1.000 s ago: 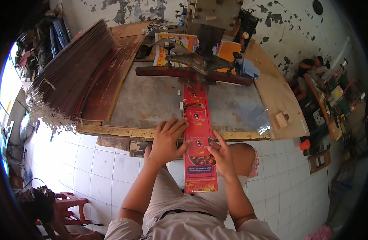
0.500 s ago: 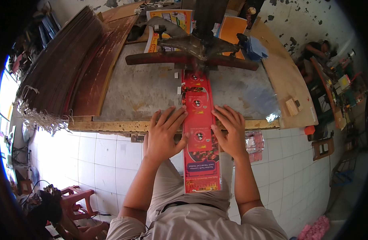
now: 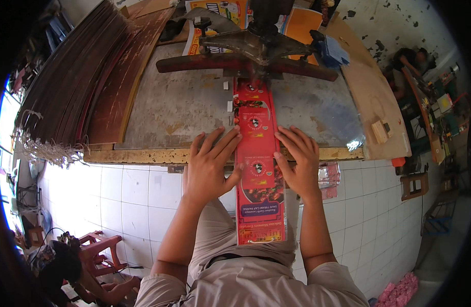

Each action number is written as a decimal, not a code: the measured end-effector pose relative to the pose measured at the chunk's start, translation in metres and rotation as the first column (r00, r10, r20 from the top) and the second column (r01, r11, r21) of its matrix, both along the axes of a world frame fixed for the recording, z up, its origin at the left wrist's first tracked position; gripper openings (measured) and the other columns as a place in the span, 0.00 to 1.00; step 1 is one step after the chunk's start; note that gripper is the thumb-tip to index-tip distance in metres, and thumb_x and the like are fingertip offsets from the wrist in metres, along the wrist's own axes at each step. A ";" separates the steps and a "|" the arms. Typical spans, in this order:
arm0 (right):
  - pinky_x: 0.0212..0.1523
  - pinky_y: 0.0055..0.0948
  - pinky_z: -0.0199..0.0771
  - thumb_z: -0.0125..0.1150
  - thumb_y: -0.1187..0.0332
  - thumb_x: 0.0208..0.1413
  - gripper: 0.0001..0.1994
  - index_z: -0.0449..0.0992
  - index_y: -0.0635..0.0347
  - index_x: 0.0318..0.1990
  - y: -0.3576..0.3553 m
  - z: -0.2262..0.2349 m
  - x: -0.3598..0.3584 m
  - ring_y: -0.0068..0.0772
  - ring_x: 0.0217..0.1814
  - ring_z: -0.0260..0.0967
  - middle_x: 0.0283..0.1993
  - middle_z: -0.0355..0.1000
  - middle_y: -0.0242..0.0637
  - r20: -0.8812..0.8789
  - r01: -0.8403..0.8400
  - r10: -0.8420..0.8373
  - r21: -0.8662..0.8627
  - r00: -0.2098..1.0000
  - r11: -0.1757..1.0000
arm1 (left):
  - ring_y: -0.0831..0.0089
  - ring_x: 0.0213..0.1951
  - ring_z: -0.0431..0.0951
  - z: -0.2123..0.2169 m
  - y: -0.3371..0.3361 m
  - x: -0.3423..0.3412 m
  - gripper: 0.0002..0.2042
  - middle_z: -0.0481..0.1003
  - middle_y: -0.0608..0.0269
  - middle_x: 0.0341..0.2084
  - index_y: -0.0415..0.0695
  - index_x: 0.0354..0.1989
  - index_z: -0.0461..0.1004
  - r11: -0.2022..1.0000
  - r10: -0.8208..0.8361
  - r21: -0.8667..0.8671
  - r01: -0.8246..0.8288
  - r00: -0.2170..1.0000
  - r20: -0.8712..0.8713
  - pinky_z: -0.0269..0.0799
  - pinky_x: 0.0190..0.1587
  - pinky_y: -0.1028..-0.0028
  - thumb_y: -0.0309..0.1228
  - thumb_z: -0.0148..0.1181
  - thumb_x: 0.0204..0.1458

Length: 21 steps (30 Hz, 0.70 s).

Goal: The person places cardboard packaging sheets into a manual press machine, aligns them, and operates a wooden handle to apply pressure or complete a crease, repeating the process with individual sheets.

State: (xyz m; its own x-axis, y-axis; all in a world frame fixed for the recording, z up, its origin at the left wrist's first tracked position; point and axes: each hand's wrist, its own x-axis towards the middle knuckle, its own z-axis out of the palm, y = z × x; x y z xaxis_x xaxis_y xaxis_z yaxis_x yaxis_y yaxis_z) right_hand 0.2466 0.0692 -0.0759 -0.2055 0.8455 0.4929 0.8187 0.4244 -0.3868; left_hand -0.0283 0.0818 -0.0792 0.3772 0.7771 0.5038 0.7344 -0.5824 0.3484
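Note:
A long red printed strip (image 3: 256,146), glossy and clear-edged, lies on the grey metal table top (image 3: 179,112). Its near end hangs past the table edge over my lap. The far end meets the dark metal bar of a press (image 3: 245,51); whether it continues beneath is hidden. My left hand (image 3: 210,166) rests flat against the strip's left edge, fingers stretched out, thumb at the border. On the other side my right hand (image 3: 301,163) does the same, fingertips along the right edge. Both hands are open. Two small white blocks (image 3: 229,106) sit left of the strip.
A tall stack of dark brown sheets (image 3: 66,77) with frayed ends stands at the left. A blue pad (image 3: 334,52) and a small wooden block (image 3: 381,132) are at the right. Red packs (image 3: 328,179) lie below the table edge. One co-worker (image 3: 409,61) is at far right, another (image 3: 77,271) lower left.
The whole view has shifted slightly. Both hands keep nearly the same place along the strip's edges, and the press bar shows no clear movement.

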 end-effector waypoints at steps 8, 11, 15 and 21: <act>0.80 0.50 0.58 0.68 0.57 0.70 0.23 0.83 0.56 0.68 -0.001 -0.001 0.000 0.46 0.81 0.67 0.76 0.77 0.33 0.001 0.005 -0.005 -0.006 1.000 1.000 | 0.53 0.74 0.72 0.003 0.000 -0.001 0.31 0.76 0.64 0.74 0.45 0.71 0.78 1.000 -0.011 0.014 0.011 0.999 -0.030 0.60 0.77 0.43 0.45 0.68 0.61; 0.80 0.50 0.58 0.68 0.57 0.71 0.23 0.83 0.56 0.68 -0.001 -0.001 0.000 0.46 0.81 0.67 0.76 0.77 0.33 0.000 0.006 -0.006 -0.006 1.000 1.000 | 0.52 0.74 0.72 0.003 0.000 -0.001 0.31 0.76 0.64 0.74 0.45 0.71 0.78 1.000 -0.013 0.012 0.013 0.999 -0.032 0.60 0.77 0.43 0.46 0.68 0.61; 0.80 0.50 0.58 0.68 0.57 0.71 0.23 0.83 0.57 0.68 -0.001 -0.002 0.001 0.46 0.81 0.67 0.76 0.77 0.34 -0.005 0.005 -0.005 -0.005 1.000 1.000 | 0.52 0.74 0.72 0.003 0.001 0.000 0.31 0.77 0.65 0.74 0.46 0.71 0.79 1.000 -0.010 0.005 0.010 1.000 -0.016 0.59 0.77 0.44 0.43 0.67 0.59; 0.80 0.50 0.58 0.69 0.57 0.70 0.23 0.83 0.57 0.68 -0.001 0.000 0.001 0.47 0.81 0.67 0.75 0.77 0.34 -0.007 0.001 -0.001 -0.011 1.000 1.000 | 0.52 0.74 0.73 0.002 0.001 0.001 0.31 0.78 0.65 0.73 0.46 0.71 0.79 1.000 -0.004 0.001 0.004 1.000 -0.012 0.60 0.77 0.44 0.42 0.66 0.59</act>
